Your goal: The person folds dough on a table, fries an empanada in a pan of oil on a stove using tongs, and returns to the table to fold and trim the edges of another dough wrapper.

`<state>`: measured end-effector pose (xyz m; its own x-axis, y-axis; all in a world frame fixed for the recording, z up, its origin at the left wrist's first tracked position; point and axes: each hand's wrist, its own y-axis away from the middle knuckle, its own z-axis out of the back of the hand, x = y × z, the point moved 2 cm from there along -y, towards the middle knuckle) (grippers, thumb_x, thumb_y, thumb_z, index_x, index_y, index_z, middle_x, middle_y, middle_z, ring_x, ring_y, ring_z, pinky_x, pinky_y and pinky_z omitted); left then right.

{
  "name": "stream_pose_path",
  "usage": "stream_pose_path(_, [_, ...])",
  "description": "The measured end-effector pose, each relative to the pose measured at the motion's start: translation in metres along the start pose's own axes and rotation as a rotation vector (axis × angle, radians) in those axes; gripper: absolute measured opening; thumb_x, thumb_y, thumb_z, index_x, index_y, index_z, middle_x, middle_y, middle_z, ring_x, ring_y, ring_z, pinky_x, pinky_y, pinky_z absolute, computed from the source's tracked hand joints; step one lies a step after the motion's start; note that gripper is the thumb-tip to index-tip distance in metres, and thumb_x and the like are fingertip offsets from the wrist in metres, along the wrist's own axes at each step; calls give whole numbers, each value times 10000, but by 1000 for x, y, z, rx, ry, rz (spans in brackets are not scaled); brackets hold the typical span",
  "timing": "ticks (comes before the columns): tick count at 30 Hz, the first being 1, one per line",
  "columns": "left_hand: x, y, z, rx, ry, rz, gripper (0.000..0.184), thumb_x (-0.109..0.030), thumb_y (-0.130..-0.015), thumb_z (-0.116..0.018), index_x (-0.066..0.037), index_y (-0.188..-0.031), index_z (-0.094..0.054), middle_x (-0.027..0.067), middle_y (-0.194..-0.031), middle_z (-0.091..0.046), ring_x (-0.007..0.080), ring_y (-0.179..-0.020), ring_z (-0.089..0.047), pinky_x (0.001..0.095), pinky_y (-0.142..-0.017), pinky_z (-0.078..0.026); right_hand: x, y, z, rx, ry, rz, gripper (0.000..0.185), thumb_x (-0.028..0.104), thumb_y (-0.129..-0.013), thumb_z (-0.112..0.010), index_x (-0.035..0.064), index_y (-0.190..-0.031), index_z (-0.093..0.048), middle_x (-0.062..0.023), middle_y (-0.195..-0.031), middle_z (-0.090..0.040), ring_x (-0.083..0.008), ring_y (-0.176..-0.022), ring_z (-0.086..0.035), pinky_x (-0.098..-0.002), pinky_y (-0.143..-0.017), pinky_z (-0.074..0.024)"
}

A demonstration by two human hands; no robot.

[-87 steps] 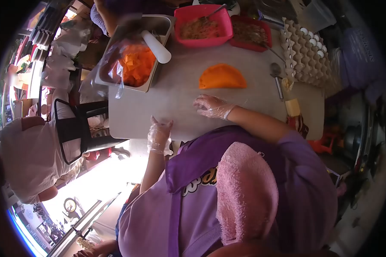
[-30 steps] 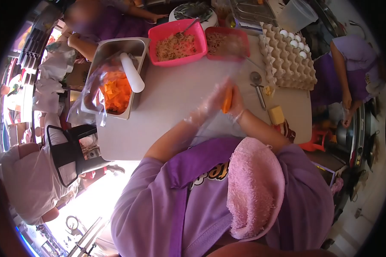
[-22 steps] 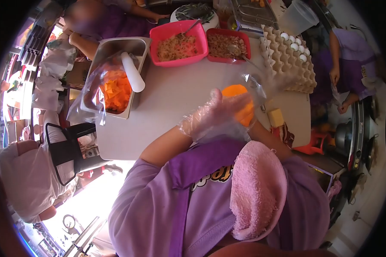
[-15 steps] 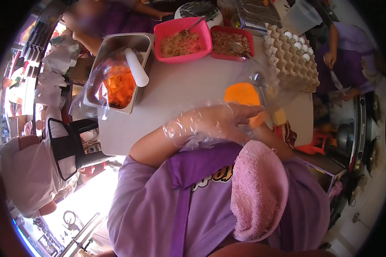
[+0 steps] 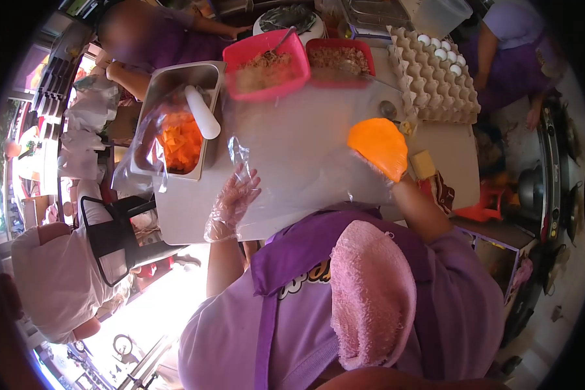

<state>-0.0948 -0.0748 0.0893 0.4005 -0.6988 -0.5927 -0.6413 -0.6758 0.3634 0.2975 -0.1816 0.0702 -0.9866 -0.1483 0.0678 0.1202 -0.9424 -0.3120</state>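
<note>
My right hand (image 5: 402, 179), mostly hidden, supports a flat, thin orange dough round (image 5: 378, 146) tilted above the right side of the table. At the table's left front is my left hand (image 5: 233, 203) in a clear plastic glove. Its fingers meet the crinkled corner of a clear plastic sheet (image 5: 238, 153), which spreads across towards the orange round. A steel pan (image 5: 216, 84) at the left holds orange dough pieces (image 5: 179, 140) in a plastic bag, with a white rod (image 5: 202, 112) lying across it.
Two pink containers with filling, a larger bowl (image 5: 266, 88) and a smaller one (image 5: 338, 79), stand at the back. An egg tray (image 5: 432, 84) holds several eggs at the back right. A yellow block (image 5: 424, 165) lies at the right. Other people stand beyond the table.
My left hand has moved left, away from my right hand, drawing the clear sheet across. The orange round now shows fully, tilted on my right hand.
</note>
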Motion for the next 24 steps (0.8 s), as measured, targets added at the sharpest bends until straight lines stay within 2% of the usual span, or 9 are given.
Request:
stream_pose_path(2, [16,10,26,-244,-82,62,743,-43,-762,-600,-76,-1415,-247,202,-1375,-380,314,-1198,-465,430,-995,-399,-6,9,-7,-57,-1082,-270,501,423,-930,-399,120,-1328,-395,-98,-1345,-448,-290,-1239,-427,-500,-1033,-339])
stream_pose_path(5, [33,16,68,-183,-12,67,718,2,-783,-570,-50,-1414,-232,227,-1377,-364,345,-1212,-445,430,-996,-395,-4,17,-23,-137,-2702,-690,496,406,-955,-353,98,-1344,-373,-103,-1367,-423,-288,-1257,-408,-492,-1064,-315])
stream_pose_path(6, [34,20,66,-148,-21,67,709,14,-788,-558,-40,-1414,-229,237,-1366,-375,353,-1197,-461,426,-978,-411,-3,17,-26,-131,-2706,-697,496,406,-955,-353,98,-1344,-373,-103,-1367,-423,-288,-1257,-408,-492,-1064,-315])
stream_pose_path(8, [35,15,68,-338,-107,138,709,-3,-789,-563,-29,-1413,-228,252,-1314,-434,347,-1148,-509,413,-920,-457,-4,15,-30,1,-2079,-608,499,402,-957,-353,100,-1354,-363,-114,-1369,-419,-312,-1260,-398,-523,-1051,-319])
stream_pose_path(12, [4,4,29,-622,-703,361,661,-99,-828,-566,-8,-1398,-244,249,-1252,-498,337,-1121,-532,405,-895,-470,0,6,-22,-211,-2648,-862,473,417,-955,-338,105,-1301,-419,-119,-1311,-475,-321,-1221,-441,-540,-1001,-373])
stream_pose_path(14, [-21,-5,7,-641,-1860,218,633,-187,-854,-555,8,-1383,-268,242,-1264,-491,340,-1140,-513,391,-942,-431,5,1,-13,-232,-2700,-874,476,419,-954,-342,108,-1307,-417,-122,-1315,-471,-329,-1224,-436,-547,-1002,-368])
stream_pose_path(16, [-38,-20,-43,-428,-2032,-160,599,-262,-855,-562,-19,-1356,-341,212,-1273,-491,340,-1158,-487,380,-976,-396,13,-5,3,-263,-2679,-980,507,435,-954,-320,101,-1328,-400,-127,-1354,-430,-336,-1257,-395,-559,-1029,-321])
stream_pose_path(20, [-51,-64,-124,-171,-1937,-378,434,-275,-837,-590,-101,-1230,-532,139,-1263,-524,322,-1156,-492,396,-972,-398,12,-4,9,-281,-2684,-983,535,451,-952,-305,98,-1346,-388,-128,-1392,-393,-342,-1291,-354,-569,-1055,-274])
stream_pose_path(24, [-70,-138,-128,-277,-2180,-610,412,-236,-797,-617,-118,-1189,-571,135,-1207,-566,292,-1131,-525,389,-948,-419,7,-1,8,-242,-2748,-796,529,451,-949,-319,106,-1342,-399,-121,-1389,-401,-340,-1293,-354,-565,-1055,-275])
